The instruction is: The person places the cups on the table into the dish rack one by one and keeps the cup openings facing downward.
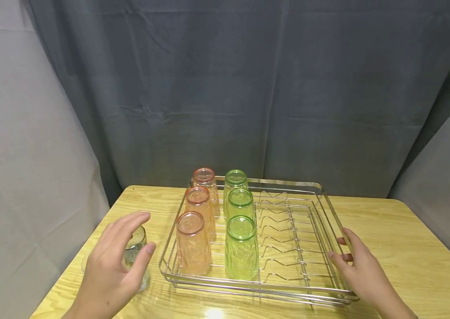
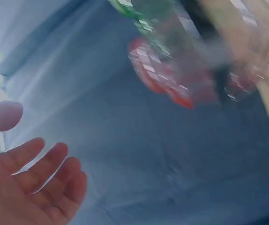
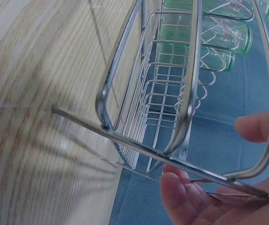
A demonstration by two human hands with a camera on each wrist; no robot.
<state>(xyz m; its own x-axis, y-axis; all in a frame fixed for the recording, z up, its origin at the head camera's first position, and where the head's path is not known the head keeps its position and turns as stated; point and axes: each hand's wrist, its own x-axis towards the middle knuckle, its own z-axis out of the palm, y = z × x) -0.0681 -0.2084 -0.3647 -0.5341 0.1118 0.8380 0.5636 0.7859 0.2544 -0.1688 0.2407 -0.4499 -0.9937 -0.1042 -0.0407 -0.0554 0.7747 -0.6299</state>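
Note:
My left hand [image 1: 109,266] is beside a clear glass [image 1: 136,241] on the table, left of the rack. Its thumb and fingers are spread and curved with a gap between them, and partly cover the glass. The left wrist view shows this hand [image 2: 36,183] holding nothing. My right hand [image 1: 362,270] grips the right side of a wire dish rack [image 1: 288,290], thumb and fingers about its wires. Three orange-pink glasses [image 1: 193,248] stand upside down in a row at the rack's left. Three green glasses [image 1: 242,252], also upside down, form the row beside them.
Bent wire dividers [image 1: 278,251] run along the rack's right half. The rack stands on a light wooden table [image 1: 400,248]. Dark grey curtains [image 1: 217,88] hang behind the table, with pale cloth [image 1: 21,155] at the left side.

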